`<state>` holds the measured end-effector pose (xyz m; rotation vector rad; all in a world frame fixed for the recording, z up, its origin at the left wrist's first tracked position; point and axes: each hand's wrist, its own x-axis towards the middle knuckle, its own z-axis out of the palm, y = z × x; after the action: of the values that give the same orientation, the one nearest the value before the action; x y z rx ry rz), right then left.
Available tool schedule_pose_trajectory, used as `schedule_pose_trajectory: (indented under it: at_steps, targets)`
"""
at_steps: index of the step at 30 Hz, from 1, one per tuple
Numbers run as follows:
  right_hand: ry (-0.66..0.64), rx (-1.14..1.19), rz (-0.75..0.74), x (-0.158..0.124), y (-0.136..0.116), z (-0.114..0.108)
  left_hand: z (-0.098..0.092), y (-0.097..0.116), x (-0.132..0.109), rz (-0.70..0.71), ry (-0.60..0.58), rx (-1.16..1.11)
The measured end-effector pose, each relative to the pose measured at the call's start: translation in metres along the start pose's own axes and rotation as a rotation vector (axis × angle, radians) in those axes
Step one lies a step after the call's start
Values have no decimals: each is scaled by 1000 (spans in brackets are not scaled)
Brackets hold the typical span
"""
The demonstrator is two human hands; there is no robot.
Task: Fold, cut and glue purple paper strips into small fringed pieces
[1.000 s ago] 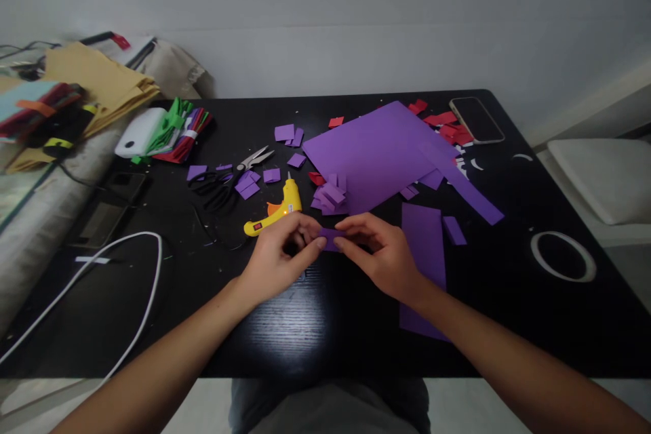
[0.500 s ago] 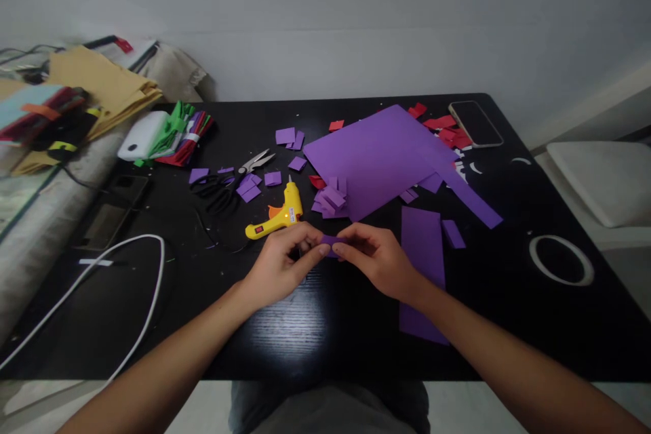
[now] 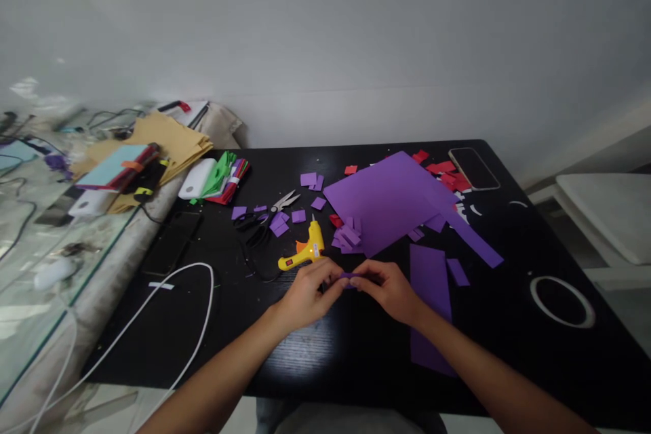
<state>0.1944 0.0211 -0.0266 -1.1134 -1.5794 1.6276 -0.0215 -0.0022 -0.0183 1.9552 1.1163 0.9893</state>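
While a small purple piece (image 3: 349, 276) is held over the near middle of the black table (image 3: 366, 366), both hands are closed about it in a narrow pinch. By the left hand (image 3: 310, 293) its left end is gripped between thumb and fingers; by the right hand (image 3: 390, 290) its right end is gripped likewise, the fingertips of both being set close together. Most of the piece is covered by the fingers, so its exact shape cannot be told.

Just beyond the left hand, a yellow glue gun (image 3: 316, 241) is laid on its side, nozzle pointed away. Farther left, black-handled scissors (image 3: 262, 220) are placed with blades parted, loose purple squares (image 3: 279, 224) being scattered around them. Beyond the held piece, a heap of purple pieces (image 3: 348, 236) is gathered at the near left side of a large purple sheet (image 3: 386, 196). Over that sheet's right part, a purple strip (image 3: 475, 241) is laid slantwise; red scraps (image 3: 450, 180) are strewn past it, beside a phone (image 3: 475, 168).

Right of the right hand, a purple rectangle (image 3: 430, 278) is laid flat, partly hidden by the right forearm (image 3: 472, 359); a white ring (image 3: 590, 315) is placed farther right. On the left side, a white cable (image 3: 211, 288) is looped.
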Motion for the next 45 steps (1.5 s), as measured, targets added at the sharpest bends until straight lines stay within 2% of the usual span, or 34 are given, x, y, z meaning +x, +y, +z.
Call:
schedule_pose_trajectory:
  at_steps: [8, 20, 26, 28, 30, 33, 35, 37, 39, 42, 45]
  targets:
    - [-21, 3, -4, 4, 5, -4, 0, 0, 0, 19, -14, 18]
    - [-35, -17, -7, 9, 3, -9, 5, -6, 0, 26, 45, 53]
    - [-7, -42, -17, 7, 0, -4, 6, -5, 1, 37, 80, 100]
    - [14, -45, -20, 2, -5, -1, -3, -2, 3, 44, 117, 123]
    - [31, -50, -23, -8, -11, -2, -21, 3, 6, 44, 170, 160]
    - [115, -81, -26, -26, -22, -10, -64, 6, 11, 5, 294, 246]
    - [227, -157, -36, -38, -26, -22, -93, 3, 14, -53, 420, 318]
    - [286, -255, -8, -49, -28, -38, -113, -4, 14, -122, 497, 387]
    - [345, -308, 37, -59, -27, -56, -122, -12, 12, -181, 430, 417]
    - [398, -422, 52, -68, -23, -80, -122, -19, 2, -245, 295, 418]
    - [415, -600, 26, -74, -17, -95, -120, -18, -10, -293, 279, 387]
